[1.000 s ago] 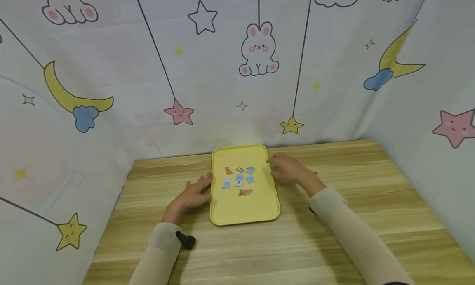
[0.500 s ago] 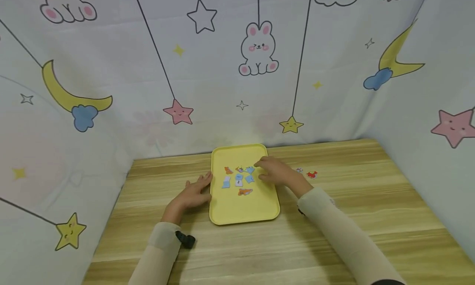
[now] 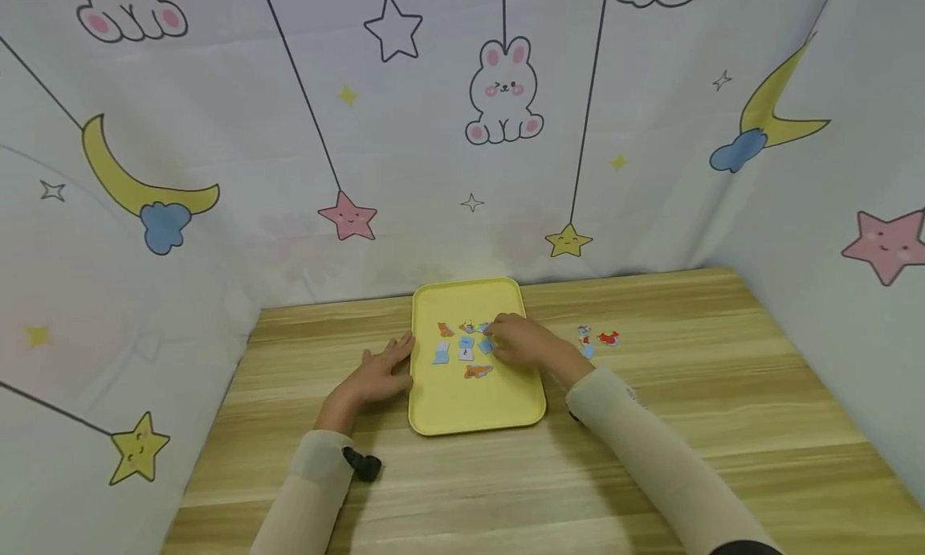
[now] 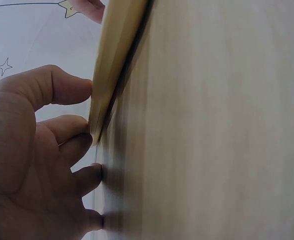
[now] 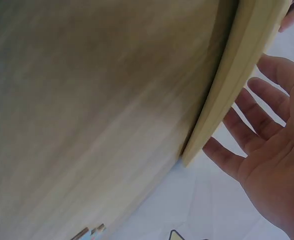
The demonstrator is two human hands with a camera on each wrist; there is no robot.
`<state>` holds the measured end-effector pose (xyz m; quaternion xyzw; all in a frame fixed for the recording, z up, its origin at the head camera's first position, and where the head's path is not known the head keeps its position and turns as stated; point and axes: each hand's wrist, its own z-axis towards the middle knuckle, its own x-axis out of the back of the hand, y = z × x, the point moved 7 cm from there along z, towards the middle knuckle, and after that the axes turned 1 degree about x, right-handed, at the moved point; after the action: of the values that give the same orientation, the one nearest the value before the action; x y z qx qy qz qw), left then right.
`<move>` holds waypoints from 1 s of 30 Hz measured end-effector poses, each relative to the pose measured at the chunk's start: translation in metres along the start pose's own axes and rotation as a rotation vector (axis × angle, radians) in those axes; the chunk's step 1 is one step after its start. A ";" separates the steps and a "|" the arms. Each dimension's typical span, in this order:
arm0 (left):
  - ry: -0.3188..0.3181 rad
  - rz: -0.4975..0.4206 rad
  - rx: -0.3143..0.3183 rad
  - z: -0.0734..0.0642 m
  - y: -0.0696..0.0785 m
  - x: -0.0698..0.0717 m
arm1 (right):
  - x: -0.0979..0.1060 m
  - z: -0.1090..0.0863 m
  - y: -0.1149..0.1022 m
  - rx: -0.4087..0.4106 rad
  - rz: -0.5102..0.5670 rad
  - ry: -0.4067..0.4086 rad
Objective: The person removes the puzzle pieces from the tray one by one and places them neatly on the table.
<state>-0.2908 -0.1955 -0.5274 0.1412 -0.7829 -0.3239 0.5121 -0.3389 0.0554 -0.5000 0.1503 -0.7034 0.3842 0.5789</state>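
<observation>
Printed pieces (image 3: 466, 344) in blue, white and orange lie on a wood-grain table (image 3: 462, 491), most of them gathered near the middle of a yellow tray (image 3: 477, 410) whose long axis runs roughly from twelve o'clock to six as the person faces it. At the tray's nine o'clock rim, the left hand (image 3: 372, 378) rests spread fingers and thumb against the side, clasping no piece. Across from it, the right hand (image 3: 523, 342) reaches in over the three o'clock rim, fingers loose and unclenched, with no piece seen between them, though the fingertips are partly hidden. Any coming touch likely turns on this side of the cluster: the right hand is much the nearer, its fingertips pointing to nine o'clock, right beside a blue piece (image 3: 486, 346) that it partly covers. An orange piece (image 3: 478, 372) lies a little apart at the hand's eight o'clock, long axis from nine to three. Outside the tray, at the right hand's three o'clock, a red piece (image 3: 609, 338) and a smaller blue-and-white scrap (image 3: 584, 329) lie on the bare wood, beyond the wrist.
</observation>
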 end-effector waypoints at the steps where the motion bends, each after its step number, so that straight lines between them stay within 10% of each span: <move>1: -0.002 0.001 0.002 0.000 0.000 0.000 | -0.001 0.000 0.000 0.004 -0.002 0.000; 30: 0.006 -0.017 -0.011 0.001 -0.001 0.000 | -0.003 -0.004 -0.013 0.051 -0.091 0.029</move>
<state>-0.2913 -0.1957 -0.5282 0.1459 -0.7782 -0.3321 0.5126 -0.3264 0.0484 -0.4982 0.1910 -0.6776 0.3774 0.6016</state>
